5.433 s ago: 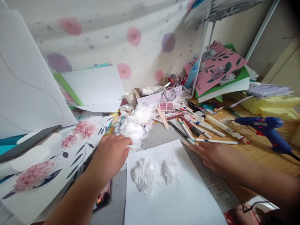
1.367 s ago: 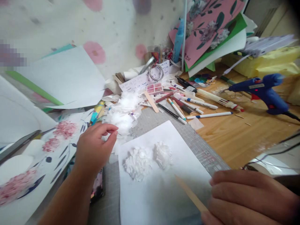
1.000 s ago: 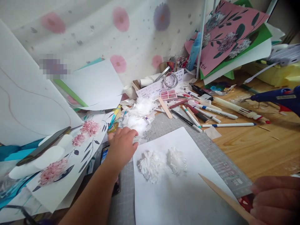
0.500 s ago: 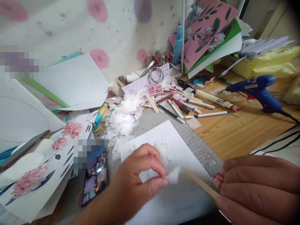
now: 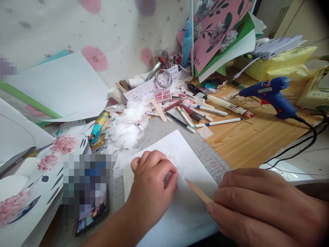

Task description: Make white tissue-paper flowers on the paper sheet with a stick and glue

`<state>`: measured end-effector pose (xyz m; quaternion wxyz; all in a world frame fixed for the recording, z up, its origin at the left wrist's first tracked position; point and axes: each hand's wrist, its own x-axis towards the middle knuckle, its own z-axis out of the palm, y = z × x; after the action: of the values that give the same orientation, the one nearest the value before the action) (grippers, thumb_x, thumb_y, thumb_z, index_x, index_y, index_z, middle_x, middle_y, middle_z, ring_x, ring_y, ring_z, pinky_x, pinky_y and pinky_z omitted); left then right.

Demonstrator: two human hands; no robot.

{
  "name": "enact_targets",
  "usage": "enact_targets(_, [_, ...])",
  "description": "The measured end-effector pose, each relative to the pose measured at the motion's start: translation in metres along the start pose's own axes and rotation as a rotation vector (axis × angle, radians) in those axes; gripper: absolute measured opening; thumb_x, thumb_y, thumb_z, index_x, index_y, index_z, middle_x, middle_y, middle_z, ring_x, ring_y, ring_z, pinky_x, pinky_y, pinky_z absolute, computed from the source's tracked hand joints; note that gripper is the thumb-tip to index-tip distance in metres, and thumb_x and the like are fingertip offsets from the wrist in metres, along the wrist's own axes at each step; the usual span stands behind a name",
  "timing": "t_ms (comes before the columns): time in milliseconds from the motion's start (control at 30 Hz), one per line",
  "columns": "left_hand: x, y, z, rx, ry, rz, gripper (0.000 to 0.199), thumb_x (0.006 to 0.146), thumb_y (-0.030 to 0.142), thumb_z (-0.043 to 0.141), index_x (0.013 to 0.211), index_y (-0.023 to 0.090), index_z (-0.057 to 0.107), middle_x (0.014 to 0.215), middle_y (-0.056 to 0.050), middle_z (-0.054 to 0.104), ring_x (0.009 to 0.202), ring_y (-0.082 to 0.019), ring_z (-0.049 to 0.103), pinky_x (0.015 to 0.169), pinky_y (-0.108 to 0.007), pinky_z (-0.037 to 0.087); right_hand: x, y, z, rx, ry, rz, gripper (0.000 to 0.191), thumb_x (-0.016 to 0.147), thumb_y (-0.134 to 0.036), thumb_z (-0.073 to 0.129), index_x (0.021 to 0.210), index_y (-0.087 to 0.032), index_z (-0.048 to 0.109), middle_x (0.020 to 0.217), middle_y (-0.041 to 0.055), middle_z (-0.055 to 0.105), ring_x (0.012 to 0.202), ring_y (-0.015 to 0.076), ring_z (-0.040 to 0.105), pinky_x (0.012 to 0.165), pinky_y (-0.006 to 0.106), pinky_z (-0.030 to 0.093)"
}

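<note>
My left hand (image 5: 155, 181) is closed in a pinch over the white sheet (image 5: 144, 223), its fingertips beside a ruffled white paper flower (image 5: 173, 159). The small piece of white tissue paper in this pinch is mostly hidden and blends with the sheet. A flat, pointed wooden stick (image 5: 199, 192) juts from my right hand (image 5: 257, 206), whose fingers are wrapped round it. The stick's tip comes close to the left fingertips, just above the sheet. Part of the flower is hidden behind my left hand.
White tissue pieces (image 5: 124, 132) are heaped on the grey cutting mat (image 5: 208, 151). Several markers (image 5: 218, 122) lie beyond the sheet. A blue glue gun (image 5: 276, 96) with a black cord is at right. A phone (image 5: 95, 209) and pink-flower artwork (image 5: 64, 144) are at left.
My left hand has turned down toward the white flower, and its tissue piece shows less. My right hand has moved left with the stick. The view has shifted right.
</note>
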<state>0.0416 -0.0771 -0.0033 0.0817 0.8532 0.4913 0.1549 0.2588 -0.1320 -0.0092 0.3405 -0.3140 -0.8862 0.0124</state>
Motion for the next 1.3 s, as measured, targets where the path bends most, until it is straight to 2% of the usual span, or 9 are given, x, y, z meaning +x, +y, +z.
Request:
enact_targets(300, [0.001,-0.004,0.003,0.104,-0.004,0.049,0.011,0.077,0.014,0.058,0.072,0.023,0.061,0.083,-0.001,0.056,0.084,-0.022,0.048,0.072,-0.042,0.029,0.009,0.009,0.009,0.060,-0.144,0.024,0.018,0.089,-0.015,0.045,0.096,-0.017,0.061,0.079,0.0060,0.064,0.069,0.0159,0.059,0.063,0.027,0.047])
enact_targets(600, [-0.004,-0.003,0.003,0.069,-0.004,0.094,0.017,0.076,0.009,0.057,0.069,0.024,0.062,0.083,0.000,0.055,0.081,-0.020,0.047,0.072,-0.041,0.028,0.011,0.006,0.014,0.127,-0.173,0.099,0.016,0.085,-0.010,0.048,0.075,-0.017,0.058,0.075,0.0065,0.062,0.071,0.0148,0.058,0.066,0.025,0.046])
enact_targets(800, [-0.004,-0.005,0.001,0.075,0.044,0.065,0.008,0.075,0.017,0.061,0.078,0.024,0.062,0.085,-0.002,0.056,0.084,-0.022,0.050,0.076,-0.043,0.029,0.011,0.006,0.013,0.164,-0.189,0.134,0.018,0.085,-0.009,0.045,0.077,-0.017,0.059,0.075,0.0066,0.062,0.069,0.0147,0.059,0.065,0.025,0.046])
enact_targets(1000, [-0.005,-0.008,0.001,0.066,0.013,0.109,0.021,0.076,0.012,0.059,0.085,0.030,0.066,0.085,-0.001,0.056,0.082,-0.021,0.049,0.077,-0.044,0.029,0.010,0.007,0.016,0.148,-0.201,0.127,0.017,0.085,-0.011,0.046,0.083,-0.016,0.062,0.075,0.0077,0.063,0.069,0.0156,0.059,0.066,0.026,0.047])
enact_targets(1133, [-0.006,-0.008,0.000,0.079,-0.012,0.152,0.023,0.078,0.011,0.057,0.081,0.031,0.067,0.084,0.000,0.056,0.081,-0.020,0.047,0.074,-0.042,0.028,0.009,0.008,0.013,0.126,-0.162,0.092,0.018,0.085,-0.010,0.045,0.086,-0.017,0.062,0.076,0.0073,0.064,0.068,0.0158,0.060,0.065,0.027,0.048])
enact_targets(1233, [-0.007,-0.008,-0.001,0.080,-0.028,0.180,0.021,0.080,0.012,0.056,0.077,0.030,0.067,0.083,0.000,0.057,0.082,-0.019,0.046,0.071,-0.040,0.027,0.008,0.011,0.006,0.133,-0.049,0.078,0.018,0.083,-0.009,0.045,0.084,-0.019,0.060,0.073,0.0058,0.064,0.065,0.0162,0.060,0.062,0.028,0.048])
enact_targets(1300, [-0.008,-0.008,-0.002,0.074,-0.031,0.202,0.021,0.079,0.011,0.055,0.075,0.028,0.067,0.082,0.000,0.057,0.081,-0.019,0.046,0.070,-0.039,0.026,0.008,0.015,0.002,0.172,0.018,0.120,0.016,0.082,-0.009,0.046,0.086,-0.019,0.058,0.072,0.0045,0.064,0.064,0.0162,0.060,0.060,0.027,0.048])
